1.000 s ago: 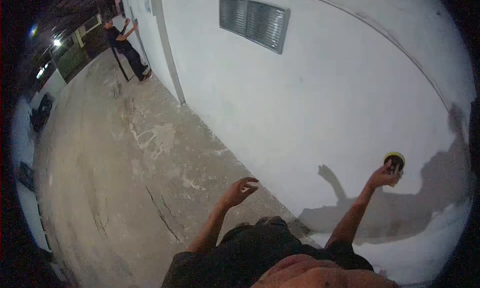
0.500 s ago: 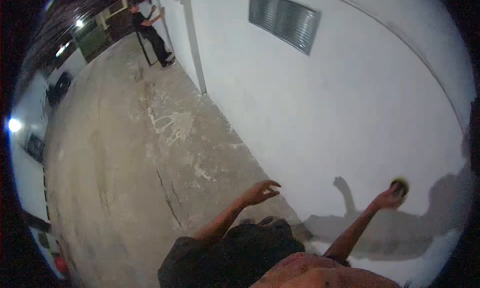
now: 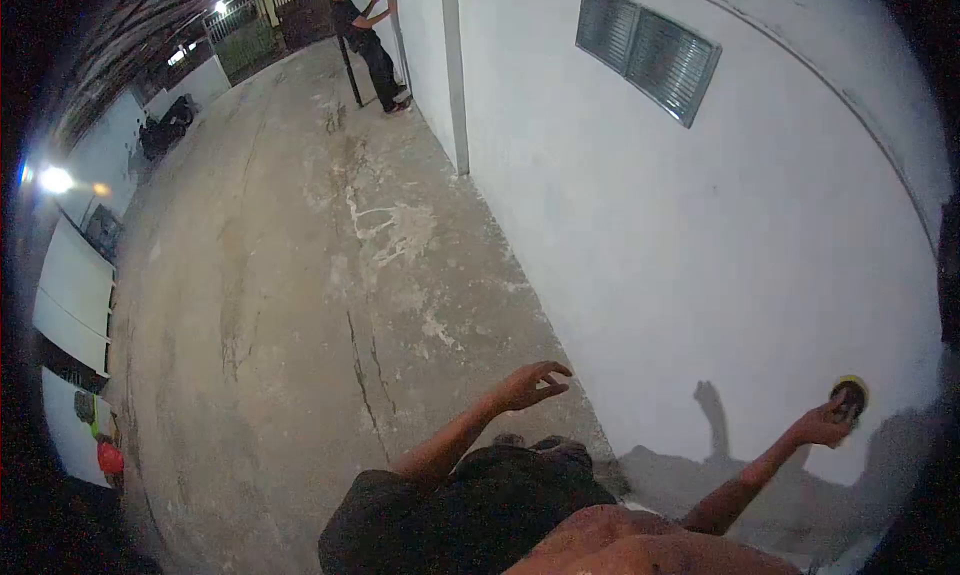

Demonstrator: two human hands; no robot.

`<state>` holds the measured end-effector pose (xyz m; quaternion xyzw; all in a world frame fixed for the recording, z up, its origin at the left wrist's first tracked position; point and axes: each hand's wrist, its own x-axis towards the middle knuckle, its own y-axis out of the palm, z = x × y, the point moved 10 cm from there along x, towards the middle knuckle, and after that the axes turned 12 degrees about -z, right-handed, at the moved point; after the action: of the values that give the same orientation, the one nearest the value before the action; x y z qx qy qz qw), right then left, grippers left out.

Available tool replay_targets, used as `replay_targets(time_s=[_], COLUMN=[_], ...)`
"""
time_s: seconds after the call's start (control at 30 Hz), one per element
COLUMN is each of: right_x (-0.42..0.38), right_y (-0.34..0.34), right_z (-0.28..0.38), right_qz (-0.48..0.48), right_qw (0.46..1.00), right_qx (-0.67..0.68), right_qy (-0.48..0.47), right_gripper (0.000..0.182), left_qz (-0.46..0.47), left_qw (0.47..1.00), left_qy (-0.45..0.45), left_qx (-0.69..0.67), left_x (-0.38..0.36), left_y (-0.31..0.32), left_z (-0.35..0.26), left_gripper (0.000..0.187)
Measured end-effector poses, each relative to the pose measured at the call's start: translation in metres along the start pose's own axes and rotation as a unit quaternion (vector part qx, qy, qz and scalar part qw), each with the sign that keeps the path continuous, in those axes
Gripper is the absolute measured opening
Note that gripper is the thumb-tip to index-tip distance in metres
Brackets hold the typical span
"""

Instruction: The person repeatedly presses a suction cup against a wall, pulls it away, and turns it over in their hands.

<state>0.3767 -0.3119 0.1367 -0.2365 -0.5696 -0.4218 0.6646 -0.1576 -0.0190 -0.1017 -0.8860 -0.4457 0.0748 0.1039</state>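
My right hand holds a round dark pad with a yellow rim against the white wall, low at the right. Its fingers are wrapped on the back of the pad. My left hand hangs in the air over the floor beside the foot of the wall, fingers apart and slightly curled, holding nothing. Shadows of my arm and body fall on the wall around my right hand.
A ribbed glass window is set in the wall above. Another person stands farther along it. Across the cracked concrete floor are a dark motorcycle and a red object.
The view has turned left, so the window and the other person sit farther right in it. My right hand, still on the pad, appears farther right; my left hand keeps much the same pose.
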Motion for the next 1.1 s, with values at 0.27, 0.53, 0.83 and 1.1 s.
replay_targets(time_s=[0.27,0.53,0.83,1.1], right_x=[-0.099,0.096,-0.203,-0.082], right_y=[-0.064,-0.02,-0.07,-0.03], right_z=[0.061,0.081,-0.003,-0.003], right_qz=[0.055,0.015,0.181,0.121], right_qw=[0.989,0.988,0.917,0.85], right_qx=[0.127,0.143,0.145,0.276], right_qy=[0.044,0.059,0.325,0.433], right_gripper=[0.05,0.053,0.071,0.062], left_qz=[-0.006,-0.003,-0.025,-0.026], left_qw=[0.999,0.997,0.999,0.998], left_qy=[0.034,0.075,0.025,0.013], left_qx=[-0.014,0.029,0.012,0.051], left_x=[-0.008,-0.007,-0.034,-0.033], left_y=[0.005,-0.006,-0.007,-0.016], left_z=[-0.001,-0.025,0.005,-0.013], left_gripper=[0.039,0.039,0.037,0.038])
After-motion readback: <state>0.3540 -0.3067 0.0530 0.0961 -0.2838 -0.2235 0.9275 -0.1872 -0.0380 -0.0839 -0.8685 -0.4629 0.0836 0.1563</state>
